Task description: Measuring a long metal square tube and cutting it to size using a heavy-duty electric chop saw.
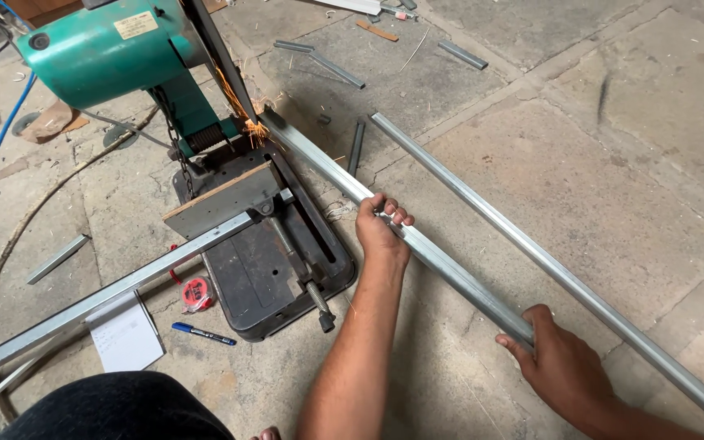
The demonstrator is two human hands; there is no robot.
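1. Nearest the camera, right hand point(564, 367) is clamped on the near end of the steel bar point(442, 265).
2. Further up, left hand point(380, 228) has its fingers curled over the same bar.
3. The bar runs along the floor point(613, 163) into the green chop saw point(124, 49); sparks point(250, 122) at the blade, contact point partly hidden.
4. A second bar point(547, 265) lies just beside it.
5. Pen point(203, 333), notepad point(126, 334) by the saw base.
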